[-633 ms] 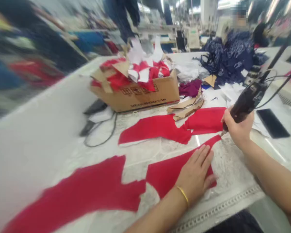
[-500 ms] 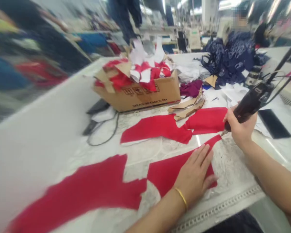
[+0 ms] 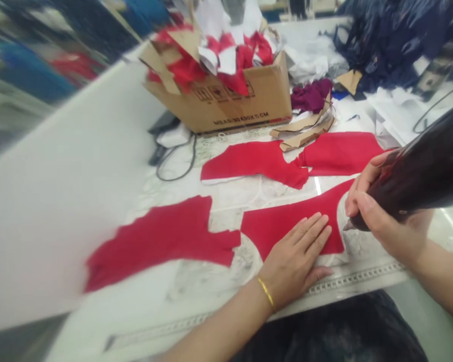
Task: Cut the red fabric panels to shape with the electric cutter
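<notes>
On the head view I have the left hand [image 3: 296, 264] spread flat, pressing a red fabric panel [image 3: 287, 226] near the front edge of the worktop [image 3: 347, 284]. The right hand [image 3: 385, 216] wraps a black corded hand tool [image 3: 411, 181], its tip at the panel's curved edge; I can't tell how much is cut. Other red panels [image 3: 158, 236] lie nearby. Behind them, a cardboard box [image 3: 219, 108] overflows with red scraps [image 3: 184, 70] and paper pieces [image 3: 228, 60].
</notes>
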Demonstrator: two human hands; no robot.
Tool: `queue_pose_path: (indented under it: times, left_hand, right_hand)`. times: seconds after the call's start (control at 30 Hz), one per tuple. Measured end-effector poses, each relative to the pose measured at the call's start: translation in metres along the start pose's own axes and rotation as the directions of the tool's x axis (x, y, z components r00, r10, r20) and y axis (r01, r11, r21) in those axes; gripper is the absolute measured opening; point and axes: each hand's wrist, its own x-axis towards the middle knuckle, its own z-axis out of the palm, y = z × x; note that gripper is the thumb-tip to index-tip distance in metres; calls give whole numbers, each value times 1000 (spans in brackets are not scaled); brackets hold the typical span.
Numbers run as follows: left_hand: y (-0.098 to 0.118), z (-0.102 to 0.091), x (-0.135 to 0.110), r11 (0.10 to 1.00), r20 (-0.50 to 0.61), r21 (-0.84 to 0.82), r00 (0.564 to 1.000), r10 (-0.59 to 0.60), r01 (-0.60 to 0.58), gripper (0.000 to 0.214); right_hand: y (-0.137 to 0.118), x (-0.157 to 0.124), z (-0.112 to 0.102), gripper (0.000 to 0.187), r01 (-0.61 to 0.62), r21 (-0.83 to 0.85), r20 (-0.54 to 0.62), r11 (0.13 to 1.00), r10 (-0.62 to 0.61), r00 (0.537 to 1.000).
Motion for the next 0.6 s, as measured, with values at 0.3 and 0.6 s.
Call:
queue_pose_path:
  times: [0.3,0.6]
  left_hand:
    - [-2,3,0,999,-72,-53,997,0,-3,66]
    - [-2,5,-1,997,-105,-72,994,-7,-1,64]
  right_hand:
    - [-6,-11,-8,46,-119,72,186,990,104,977]
    - [-5,-12,-8,52,-145,171,257,974,98,961]
